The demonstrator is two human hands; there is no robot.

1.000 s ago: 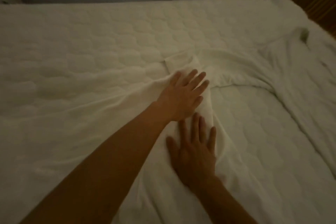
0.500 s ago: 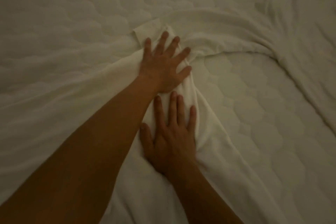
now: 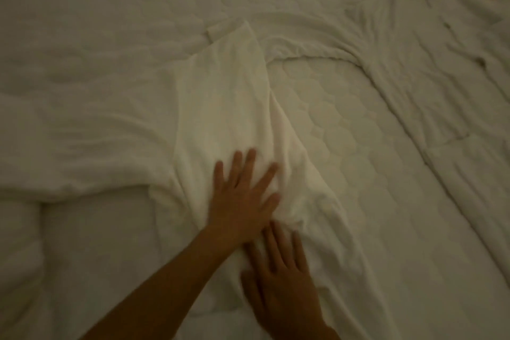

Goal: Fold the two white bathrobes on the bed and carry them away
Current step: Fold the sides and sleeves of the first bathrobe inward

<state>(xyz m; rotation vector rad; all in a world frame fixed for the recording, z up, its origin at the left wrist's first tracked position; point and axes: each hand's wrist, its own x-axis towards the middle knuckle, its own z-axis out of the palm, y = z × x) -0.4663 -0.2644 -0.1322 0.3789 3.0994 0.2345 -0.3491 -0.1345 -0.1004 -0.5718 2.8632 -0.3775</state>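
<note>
The bed (image 3: 345, 146) fills nearly all I can see from here, its quilted cover bare in the strip between the two robes. The nearer bathrobe (image 3: 110, 124) sprawls over the left and middle. A long panel (image 3: 220, 96), a sleeve I think, lies across it and points toward the far side, with the cloth near the hands bunched and wrinkled. To me that looks like a first fold being smoothed. The second bathrobe (image 3: 414, 69) lies opened out along the right, collar at the far end, one sleeve reaching toward the first robe; whether the two touch I can't tell. The left hand (image 3: 242, 199) lies flat on the panel, fingers spread and pressing. The right hand (image 3: 284, 284) lies flat just behind it on the same cloth, fingers straight. Neither grips anything. My reckoning: early days, with one robe barely begun, the other not started, and all the carrying yet to do
</note>
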